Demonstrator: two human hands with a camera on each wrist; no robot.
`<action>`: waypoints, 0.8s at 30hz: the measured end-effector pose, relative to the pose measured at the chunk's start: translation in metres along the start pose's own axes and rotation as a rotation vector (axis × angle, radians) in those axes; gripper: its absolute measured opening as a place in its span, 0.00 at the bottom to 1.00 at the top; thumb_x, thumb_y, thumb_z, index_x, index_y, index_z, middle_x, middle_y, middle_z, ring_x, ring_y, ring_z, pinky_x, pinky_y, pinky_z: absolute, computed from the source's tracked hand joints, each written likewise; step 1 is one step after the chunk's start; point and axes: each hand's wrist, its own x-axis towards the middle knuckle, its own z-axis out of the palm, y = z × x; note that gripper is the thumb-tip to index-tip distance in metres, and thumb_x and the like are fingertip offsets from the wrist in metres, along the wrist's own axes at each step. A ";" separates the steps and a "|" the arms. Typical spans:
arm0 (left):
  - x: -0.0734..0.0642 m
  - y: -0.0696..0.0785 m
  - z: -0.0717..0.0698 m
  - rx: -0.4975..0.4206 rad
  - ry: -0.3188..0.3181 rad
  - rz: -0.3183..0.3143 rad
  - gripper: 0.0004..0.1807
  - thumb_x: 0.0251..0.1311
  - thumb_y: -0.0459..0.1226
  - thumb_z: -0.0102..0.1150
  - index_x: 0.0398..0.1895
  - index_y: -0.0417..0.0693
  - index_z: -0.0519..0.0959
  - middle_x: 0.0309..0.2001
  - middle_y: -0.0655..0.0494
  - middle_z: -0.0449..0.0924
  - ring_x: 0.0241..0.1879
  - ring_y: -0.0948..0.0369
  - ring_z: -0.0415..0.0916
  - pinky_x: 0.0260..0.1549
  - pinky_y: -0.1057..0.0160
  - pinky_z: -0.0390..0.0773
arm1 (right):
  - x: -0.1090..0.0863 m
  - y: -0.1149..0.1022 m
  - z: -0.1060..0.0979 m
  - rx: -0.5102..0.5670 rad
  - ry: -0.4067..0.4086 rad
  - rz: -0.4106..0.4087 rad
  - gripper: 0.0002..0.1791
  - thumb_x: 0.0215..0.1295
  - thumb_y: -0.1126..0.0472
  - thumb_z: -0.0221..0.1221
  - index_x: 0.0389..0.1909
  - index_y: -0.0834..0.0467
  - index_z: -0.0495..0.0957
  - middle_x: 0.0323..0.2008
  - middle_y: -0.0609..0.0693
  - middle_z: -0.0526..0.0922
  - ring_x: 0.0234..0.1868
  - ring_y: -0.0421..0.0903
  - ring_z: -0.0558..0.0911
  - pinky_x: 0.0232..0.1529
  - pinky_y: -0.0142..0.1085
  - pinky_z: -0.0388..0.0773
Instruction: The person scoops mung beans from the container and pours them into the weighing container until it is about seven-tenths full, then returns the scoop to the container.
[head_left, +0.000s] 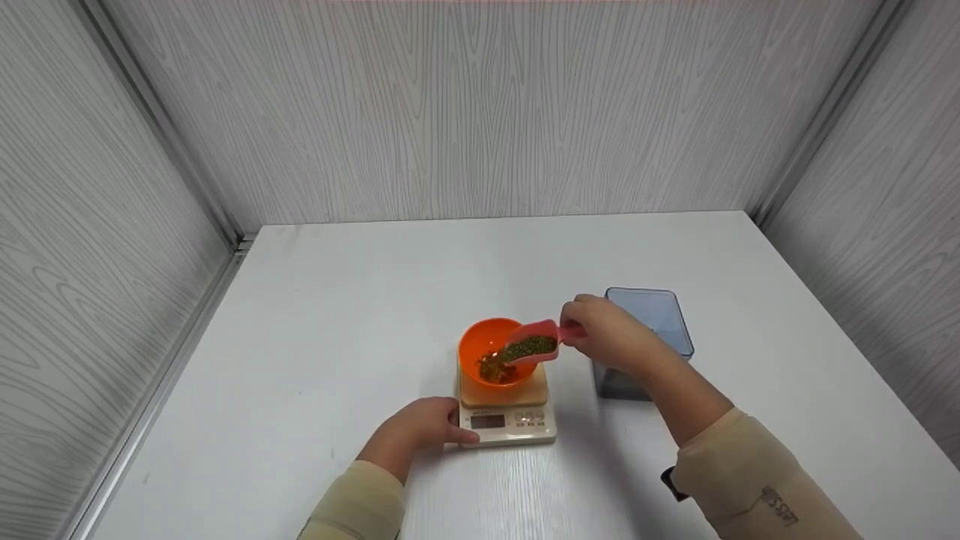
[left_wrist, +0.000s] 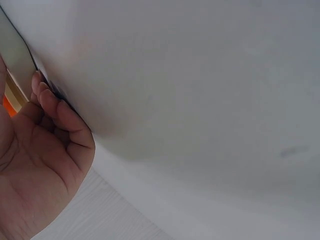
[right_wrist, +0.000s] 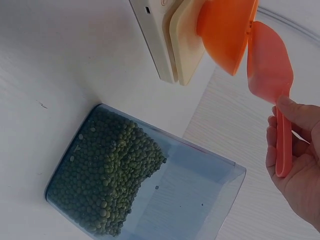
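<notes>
In the head view my right hand point(head_left: 607, 330) grips the handle of a pink scoop point(head_left: 541, 328) loaded with green beans. The scoop's lip tilts over an orange bowl point(head_left: 471, 346), which has some beans in its bottom. Beneath the bowl is a white kitchen scale point(head_left: 517, 431) with a small display too dim to read. My left hand point(head_left: 424, 429) holds the scale's front left corner, thumb along the front. The left wrist view shows that hand's point(left_wrist: 47, 150) fingers curled against the scale's edge. From the right wrist, the scoop point(right_wrist: 270, 62) touches or nearly touches the bowl's rim.
A clear bluish container point(right_wrist: 200, 165), part full of green beans point(right_wrist: 110, 175), stands right of the scale, partly behind my right forearm in the head view. Wood-grain panels point(head_left: 480, 112) enclose the white table point(head_left: 337, 300) at the back and both sides.
</notes>
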 end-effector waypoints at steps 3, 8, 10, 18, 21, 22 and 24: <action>0.000 0.000 0.000 0.002 0.002 0.003 0.21 0.43 0.55 0.67 0.25 0.51 0.71 0.24 0.58 0.69 0.31 0.58 0.66 0.34 0.58 0.65 | 0.000 -0.001 -0.001 0.001 -0.003 0.010 0.04 0.57 0.67 0.59 0.32 0.57 0.77 0.29 0.48 0.73 0.31 0.45 0.72 0.34 0.36 0.73; -0.001 0.000 0.000 0.013 0.003 0.014 0.22 0.43 0.55 0.67 0.24 0.50 0.70 0.23 0.58 0.68 0.29 0.59 0.66 0.31 0.60 0.64 | 0.001 -0.001 -0.004 -0.007 0.017 -0.026 0.03 0.56 0.68 0.59 0.30 0.58 0.76 0.27 0.48 0.73 0.30 0.45 0.72 0.33 0.36 0.72; -0.001 0.000 0.000 0.020 0.007 0.023 0.22 0.43 0.54 0.67 0.23 0.50 0.70 0.22 0.59 0.67 0.28 0.59 0.66 0.29 0.61 0.63 | 0.001 -0.001 -0.005 -0.013 0.024 -0.035 0.04 0.55 0.69 0.60 0.30 0.58 0.76 0.27 0.48 0.73 0.30 0.45 0.72 0.33 0.36 0.72; 0.000 0.000 -0.001 0.022 0.008 0.024 0.22 0.44 0.54 0.67 0.22 0.50 0.69 0.21 0.59 0.65 0.27 0.60 0.65 0.27 0.62 0.62 | 0.000 -0.007 -0.008 -0.036 0.007 -0.005 0.06 0.54 0.69 0.61 0.32 0.58 0.77 0.29 0.48 0.73 0.31 0.46 0.72 0.33 0.37 0.72; 0.000 -0.001 -0.001 0.021 0.009 0.018 0.22 0.44 0.54 0.67 0.22 0.50 0.69 0.20 0.58 0.65 0.27 0.60 0.65 0.27 0.62 0.62 | 0.000 -0.009 -0.009 -0.058 0.004 0.000 0.06 0.55 0.69 0.61 0.32 0.58 0.77 0.28 0.49 0.73 0.31 0.46 0.72 0.33 0.36 0.72; -0.001 0.000 -0.001 0.020 0.009 0.019 0.22 0.44 0.54 0.67 0.22 0.50 0.69 0.20 0.58 0.65 0.27 0.60 0.65 0.27 0.62 0.61 | 0.000 -0.009 -0.010 -0.066 0.003 -0.001 0.06 0.54 0.69 0.61 0.32 0.58 0.77 0.28 0.49 0.73 0.30 0.46 0.72 0.33 0.36 0.72; -0.001 0.000 0.000 0.021 0.009 0.019 0.22 0.44 0.54 0.67 0.22 0.49 0.69 0.20 0.58 0.65 0.27 0.59 0.65 0.27 0.62 0.62 | 0.001 -0.010 -0.010 -0.077 0.004 -0.005 0.05 0.54 0.69 0.61 0.32 0.58 0.77 0.28 0.49 0.73 0.30 0.46 0.72 0.32 0.36 0.71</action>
